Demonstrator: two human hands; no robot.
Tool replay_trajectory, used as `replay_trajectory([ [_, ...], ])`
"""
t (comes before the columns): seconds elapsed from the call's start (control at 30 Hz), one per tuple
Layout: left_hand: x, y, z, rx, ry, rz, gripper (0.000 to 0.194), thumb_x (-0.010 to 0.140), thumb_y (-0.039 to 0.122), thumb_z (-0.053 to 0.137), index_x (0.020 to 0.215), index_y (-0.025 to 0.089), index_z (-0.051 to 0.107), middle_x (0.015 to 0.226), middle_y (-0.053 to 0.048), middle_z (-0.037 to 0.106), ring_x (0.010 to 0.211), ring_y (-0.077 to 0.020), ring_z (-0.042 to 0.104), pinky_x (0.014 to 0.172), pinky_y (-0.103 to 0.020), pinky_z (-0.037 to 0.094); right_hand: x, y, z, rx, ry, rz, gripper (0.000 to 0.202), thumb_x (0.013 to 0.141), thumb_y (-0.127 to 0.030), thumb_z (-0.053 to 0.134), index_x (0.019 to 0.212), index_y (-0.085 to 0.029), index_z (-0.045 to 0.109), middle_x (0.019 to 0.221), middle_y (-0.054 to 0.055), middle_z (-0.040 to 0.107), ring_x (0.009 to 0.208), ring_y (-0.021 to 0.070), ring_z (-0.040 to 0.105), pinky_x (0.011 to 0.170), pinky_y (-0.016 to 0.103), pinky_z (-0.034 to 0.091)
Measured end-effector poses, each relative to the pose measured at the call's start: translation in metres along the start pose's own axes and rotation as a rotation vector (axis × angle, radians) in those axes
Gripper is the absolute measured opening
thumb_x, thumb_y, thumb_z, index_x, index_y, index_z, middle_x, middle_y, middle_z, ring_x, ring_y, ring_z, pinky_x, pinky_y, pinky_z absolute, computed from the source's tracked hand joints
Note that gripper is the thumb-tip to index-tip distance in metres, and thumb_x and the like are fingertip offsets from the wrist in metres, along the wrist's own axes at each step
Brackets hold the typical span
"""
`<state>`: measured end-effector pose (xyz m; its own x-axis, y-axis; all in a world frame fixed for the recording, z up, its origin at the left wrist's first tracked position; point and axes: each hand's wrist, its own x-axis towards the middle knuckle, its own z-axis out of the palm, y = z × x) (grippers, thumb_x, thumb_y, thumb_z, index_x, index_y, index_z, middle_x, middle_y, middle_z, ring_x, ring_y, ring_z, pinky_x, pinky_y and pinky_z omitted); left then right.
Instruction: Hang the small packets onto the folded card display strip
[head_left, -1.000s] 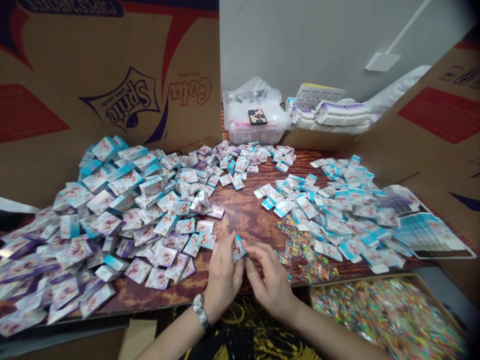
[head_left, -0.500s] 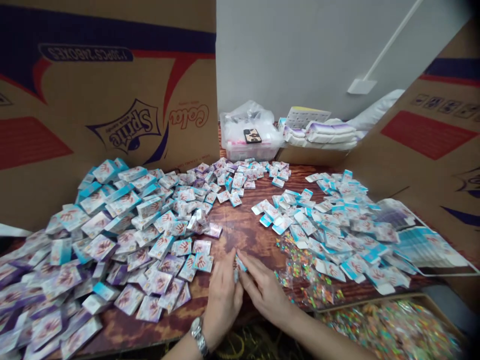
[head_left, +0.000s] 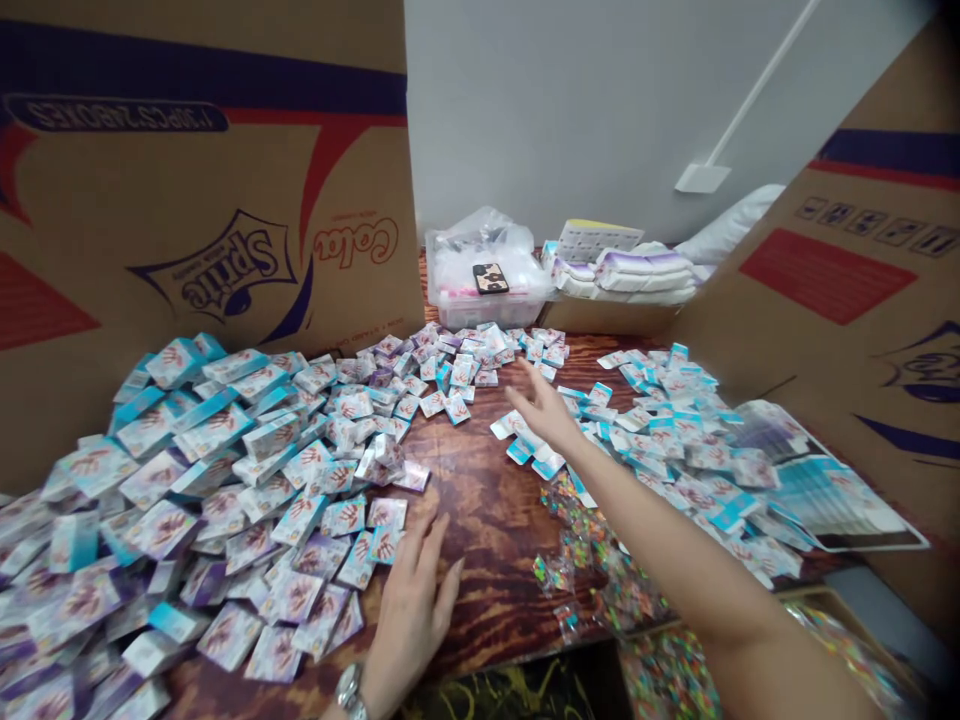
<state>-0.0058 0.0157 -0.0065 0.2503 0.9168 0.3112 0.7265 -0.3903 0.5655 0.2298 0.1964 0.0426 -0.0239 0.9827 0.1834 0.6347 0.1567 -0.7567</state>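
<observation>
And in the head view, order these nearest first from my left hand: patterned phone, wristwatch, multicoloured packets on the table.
1. Wristwatch, just behind the left hand.
2. Multicoloured packets, on the table, right side.
3. Patterned phone, ahead, over the plastic tub.

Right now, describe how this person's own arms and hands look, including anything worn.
The left hand wears no glove, with a silver-toned watch at its wrist. The right hand is gloveless too, and the right forearm shows no sleeve.

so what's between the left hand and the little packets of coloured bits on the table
In the head view, a bare strip of reddish-brown tabletop shows between the left hand and the packets.
</observation>
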Motion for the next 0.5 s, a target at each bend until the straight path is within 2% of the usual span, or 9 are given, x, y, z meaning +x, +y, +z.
replay_trajectory([
  [0.1, -0.004, -0.005, 0.007, 0.025, -0.012, 0.029, 0.043, 0.088, 0.019, 0.047, 0.13, 0.019, 0.042, 0.128, -0.014, 0.052, 0.118, -0.0236, 0.051, 0.095, -0.04, 0.048, -0.02, 0.017, -0.012, -0.305, -0.084, -0.129, 0.046, 0.091, -0.03, 0.043, 0.134, -0.017, 0.042, 0.109, 0.009, 0.065, 0.098, 0.0208, 0.061, 0.086, 0.035, 0.048],
  [0.2, -0.005, -0.002, 0.014, 0.084, -0.142, 0.073, 0.04, 0.087, 0.019, 0.047, 0.127, 0.016, 0.046, 0.123, -0.013, 0.057, 0.112, -0.0225, 0.056, 0.092, -0.038, 0.05, -0.048, 0.027, -0.009, -0.368, -0.145, -0.173, 0.038, 0.089, -0.026, 0.046, 0.125, -0.016, 0.054, 0.115, 0.012, 0.063, 0.106, 0.0239, 0.057, 0.092, 0.039, 0.044],
  [0.33, -0.002, 0.003, 0.029, 0.273, -0.324, 0.206, 0.04, 0.084, 0.016, 0.049, 0.124, 0.014, 0.052, 0.124, -0.014, 0.058, 0.116, -0.0285, 0.052, 0.094, -0.044, 0.047, -0.069, 0.035, 0.014, -0.534, -0.253, -0.337, 0.036, 0.086, -0.026, 0.054, 0.122, -0.023, 0.057, 0.128, 0.012, 0.056, 0.121, 0.0298, 0.045, 0.102, 0.054, 0.03],
  [0.43, 0.006, -0.005, 0.041, 0.441, -0.37, 0.29, 0.04, 0.083, 0.015, 0.05, 0.122, 0.013, 0.055, 0.125, -0.015, 0.058, 0.119, -0.0347, 0.049, 0.095, -0.053, 0.041, -0.065, 0.047, 0.03, -0.73, -0.317, -0.496, 0.042, 0.084, -0.031, 0.06, 0.125, -0.023, 0.054, 0.137, 0.011, 0.047, 0.129, 0.0348, 0.035, 0.103, 0.061, 0.021],
  [0.5, 0.011, -0.019, 0.047, 0.508, -0.363, 0.29, 0.038, 0.084, 0.017, 0.05, 0.121, 0.015, 0.057, 0.124, -0.015, 0.059, 0.117, -0.0353, 0.05, 0.094, -0.055, 0.041, -0.055, 0.057, 0.034, -0.79, -0.331, -0.509, 0.046, 0.083, -0.035, 0.061, 0.126, -0.022, 0.052, 0.136, 0.012, 0.048, 0.129, 0.0346, 0.036, 0.104, 0.061, 0.02],
])
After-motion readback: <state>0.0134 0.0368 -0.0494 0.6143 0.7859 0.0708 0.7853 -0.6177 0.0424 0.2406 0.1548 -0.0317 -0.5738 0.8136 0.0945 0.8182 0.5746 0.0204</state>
